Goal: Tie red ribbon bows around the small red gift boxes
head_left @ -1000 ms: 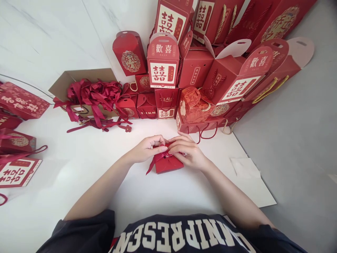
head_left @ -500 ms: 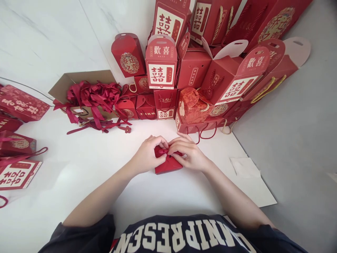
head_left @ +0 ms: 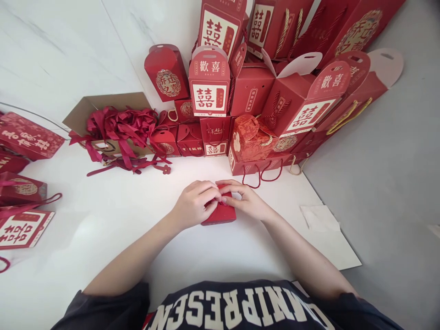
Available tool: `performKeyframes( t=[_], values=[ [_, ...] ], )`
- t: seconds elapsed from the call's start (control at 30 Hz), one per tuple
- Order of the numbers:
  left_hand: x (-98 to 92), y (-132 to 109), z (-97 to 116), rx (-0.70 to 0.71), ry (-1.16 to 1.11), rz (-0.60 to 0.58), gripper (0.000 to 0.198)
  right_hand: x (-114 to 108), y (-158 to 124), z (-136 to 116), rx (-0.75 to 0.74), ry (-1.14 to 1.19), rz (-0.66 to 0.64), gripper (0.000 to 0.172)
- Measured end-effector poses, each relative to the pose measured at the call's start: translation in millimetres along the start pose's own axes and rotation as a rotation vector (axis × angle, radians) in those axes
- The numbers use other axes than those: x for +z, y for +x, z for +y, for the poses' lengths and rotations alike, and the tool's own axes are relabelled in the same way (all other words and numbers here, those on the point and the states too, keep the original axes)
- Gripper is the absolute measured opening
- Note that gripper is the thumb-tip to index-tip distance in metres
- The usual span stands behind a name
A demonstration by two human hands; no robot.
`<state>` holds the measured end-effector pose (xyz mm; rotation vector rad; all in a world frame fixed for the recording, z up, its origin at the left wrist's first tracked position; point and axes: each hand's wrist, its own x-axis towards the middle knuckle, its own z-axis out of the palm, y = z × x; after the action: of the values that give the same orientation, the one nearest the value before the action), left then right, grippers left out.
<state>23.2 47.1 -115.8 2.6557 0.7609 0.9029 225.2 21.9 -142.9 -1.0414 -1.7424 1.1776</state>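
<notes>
Both forearms (head_left: 137, 257) angle inward to the red gift box (head_left: 223, 215), inboard of the white tabletop's (head_left: 261, 243) right edge. Left hand (head_left: 195, 204) pinching ribbon (head_left: 222, 201); right hand (head_left: 250, 200) arched, can't tell its grip.

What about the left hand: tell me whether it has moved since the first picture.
Yes, the left hand has shifted slightly away from the cardboard box, toward the dark shirt.

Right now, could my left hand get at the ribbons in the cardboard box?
Probably yes: white tabletop lies between your left hand and the cardboard box, which is open on top, with ribbons spilling over its front. But that hand is at the small red box.
</notes>
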Motion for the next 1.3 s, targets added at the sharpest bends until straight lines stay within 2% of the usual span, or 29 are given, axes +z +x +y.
performKeyframes(
  t=[0.07,0.17,0.3,0.37,0.47,0.63,0.73,1.07,1.23,1.3],
  values=[
    [-0.8,1,1,-0.025,0.064,0.023,0.008,0,0,2,0.038,0.084,0.004,0.015],
    [-5.5,4,7,-0.152,0.222,0.048,0.01,0,0,2,0.06,0.111,0.081,0.012],
    [-19.0,9,11,-0.285,0.303,-0.075,0.025,2,-2,-1,0.014,0.057,0.168,0.009],
    [-26.1,10,8,-0.355,0.214,-0.164,0.026,3,-2,-2,-0.013,0.042,0.167,0.009],
    [-33.2,11,0,-0.463,-0.048,-0.276,0.027,3,-2,-2,-0.021,0.033,0.149,0.008],
    [-37.6,12,-7,-0.6,-0.443,-0.367,0.026,2,-2,-3,-0.01,0.025,0.129,0.007],
    [-40.9,13,-7,-0.609,-0.497,-0.42,0.026,-1,-3,-6,-0.001,0.026,0.116,0.008],
    [-53.4,14,-14,-0.578,-0.435,-0.499,0.02,-14,-8,-9,0.062,-0.108,0.181,0.013],
    [-52.9,12,-15,-0.497,-0.255,-0.386,0.005,-13,-8,-10,0.066,-0.117,0.118,0.01],
    [-53.6,13,-12,-0.444,-0.263,-0.349,0.017,-14,-7,-11,0.029,-0.077,0.095,0.015]
  ],
)
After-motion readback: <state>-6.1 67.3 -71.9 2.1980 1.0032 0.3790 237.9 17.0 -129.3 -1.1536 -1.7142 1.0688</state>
